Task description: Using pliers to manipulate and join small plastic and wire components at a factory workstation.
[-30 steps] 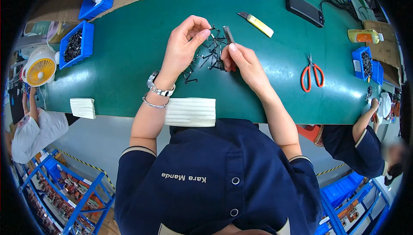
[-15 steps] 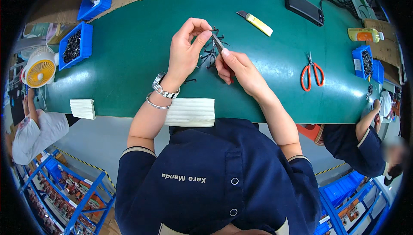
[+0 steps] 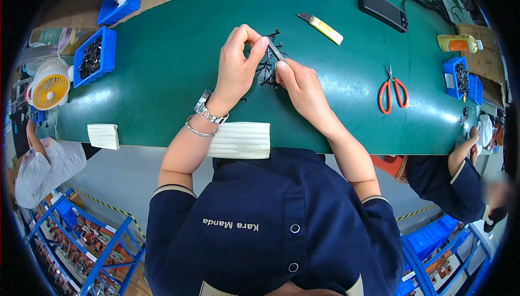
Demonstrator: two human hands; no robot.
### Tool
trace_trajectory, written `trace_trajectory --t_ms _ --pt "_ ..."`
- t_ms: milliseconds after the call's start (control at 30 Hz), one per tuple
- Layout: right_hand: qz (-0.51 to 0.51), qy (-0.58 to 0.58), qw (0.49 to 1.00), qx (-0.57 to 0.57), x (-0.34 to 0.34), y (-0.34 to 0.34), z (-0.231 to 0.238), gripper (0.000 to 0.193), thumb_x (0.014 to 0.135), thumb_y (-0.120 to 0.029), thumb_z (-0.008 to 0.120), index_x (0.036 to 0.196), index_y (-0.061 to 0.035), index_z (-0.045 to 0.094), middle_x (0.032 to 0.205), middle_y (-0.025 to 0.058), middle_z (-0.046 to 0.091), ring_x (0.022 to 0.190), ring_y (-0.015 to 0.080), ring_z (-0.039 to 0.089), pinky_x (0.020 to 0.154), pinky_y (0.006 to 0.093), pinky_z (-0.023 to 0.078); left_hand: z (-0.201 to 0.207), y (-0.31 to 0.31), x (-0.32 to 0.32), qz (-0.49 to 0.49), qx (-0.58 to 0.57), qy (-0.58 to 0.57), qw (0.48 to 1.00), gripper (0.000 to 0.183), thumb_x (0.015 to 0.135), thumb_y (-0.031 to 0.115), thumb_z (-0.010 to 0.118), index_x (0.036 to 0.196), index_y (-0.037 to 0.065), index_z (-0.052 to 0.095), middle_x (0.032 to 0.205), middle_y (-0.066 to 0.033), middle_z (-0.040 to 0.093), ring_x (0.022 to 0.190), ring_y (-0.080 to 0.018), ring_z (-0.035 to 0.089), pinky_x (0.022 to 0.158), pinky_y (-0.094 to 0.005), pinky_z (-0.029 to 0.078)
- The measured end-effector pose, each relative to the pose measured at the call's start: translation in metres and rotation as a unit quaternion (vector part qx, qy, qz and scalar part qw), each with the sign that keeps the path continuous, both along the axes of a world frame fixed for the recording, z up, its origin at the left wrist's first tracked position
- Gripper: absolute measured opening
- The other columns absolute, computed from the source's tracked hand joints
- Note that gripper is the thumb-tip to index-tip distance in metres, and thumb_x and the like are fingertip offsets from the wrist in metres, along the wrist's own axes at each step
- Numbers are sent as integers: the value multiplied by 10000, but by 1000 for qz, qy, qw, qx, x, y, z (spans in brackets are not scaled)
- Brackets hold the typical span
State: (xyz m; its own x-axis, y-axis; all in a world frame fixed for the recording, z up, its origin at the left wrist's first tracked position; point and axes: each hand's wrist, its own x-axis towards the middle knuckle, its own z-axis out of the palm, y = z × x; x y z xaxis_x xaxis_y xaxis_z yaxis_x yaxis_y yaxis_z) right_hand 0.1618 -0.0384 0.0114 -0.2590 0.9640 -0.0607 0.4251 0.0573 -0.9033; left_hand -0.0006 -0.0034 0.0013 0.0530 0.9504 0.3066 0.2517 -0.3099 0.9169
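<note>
My right hand (image 3: 303, 87) is closed round a slim, flat metal tool (image 3: 276, 50) whose tip points up and left. Its grip is hidden in my palm, so I cannot tell its exact kind. At that tip, the thumb and forefinger of my left hand (image 3: 238, 57) are pinched together; whatever lies between them is too small or hidden to name. Beneath and between both hands, several small black parts (image 3: 266, 75) lie scattered on the green tabletop (image 3: 173, 74).
A yellow utility knife (image 3: 325, 29) and red-handled nippers (image 3: 394, 94) lie to the right. Blue bins (image 3: 110, 52) of small dark parts stand around the table. Near the front edge is a folded white cloth (image 3: 241, 140). Co-workers sit at both sides, one with a dark sleeve (image 3: 460, 179).
Both hands have shifted slightly, the left a little to the right. A red bit below my right hand no longer shows. The black piece by my left wrist is now mostly covered.
</note>
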Motion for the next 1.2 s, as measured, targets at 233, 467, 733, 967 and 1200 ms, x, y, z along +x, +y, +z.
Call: trace_trajectory --t_ms 233,467,733,967,1200 --pt "-31 -121 991 56 -4 -3 -1 361 973 -319 472 788 -15 528 684 187 607 653 427 585 563 500 436 0 -2 0 24 13 33 999 170 892 117 620 794 17 522 755 -66 552 694 -170 523 647 -297 432" --pt "24 108 989 -100 -1 0 -1 411 1022 -338 383 771 -34 501 584 13 438 528 130 433 500 286 362 -4 -4 7 9 -51 -125 991 145 911 147 625 897 11 580 869 -45 624 784 -108 567 690 -257 459" --pt "45 271 933 -234 -4 -3 -3 432 1032 -384 344 759 -66 449 628 -27 348 565 89 353 496 248 310 -3 -6 9 10 -56 -154 986 138 920 149 621 924 16 583 893 -32 624 795 -88 564 702 -232 452" --pt "46 336 898 -279 -2 -4 4 437 1025 -405 364 736 -81 413 624 -27 328 556 90 323 479 243 283 -6 -3 3 -147 -227 -331 904 135 926 169 625 908 41 584 911 -15 622 852 -66 548 798 -207 429" --pt "70 390 858 -328 1 -1 9 457 1026 -413 343 729 -71 411 613 -12 339 549 106 339 480 249 296 -12 2 -4 -176 -215 -348 895 129 927 164 621 953 39 603 918 -17 632 840 -63 546 806 -218 441"
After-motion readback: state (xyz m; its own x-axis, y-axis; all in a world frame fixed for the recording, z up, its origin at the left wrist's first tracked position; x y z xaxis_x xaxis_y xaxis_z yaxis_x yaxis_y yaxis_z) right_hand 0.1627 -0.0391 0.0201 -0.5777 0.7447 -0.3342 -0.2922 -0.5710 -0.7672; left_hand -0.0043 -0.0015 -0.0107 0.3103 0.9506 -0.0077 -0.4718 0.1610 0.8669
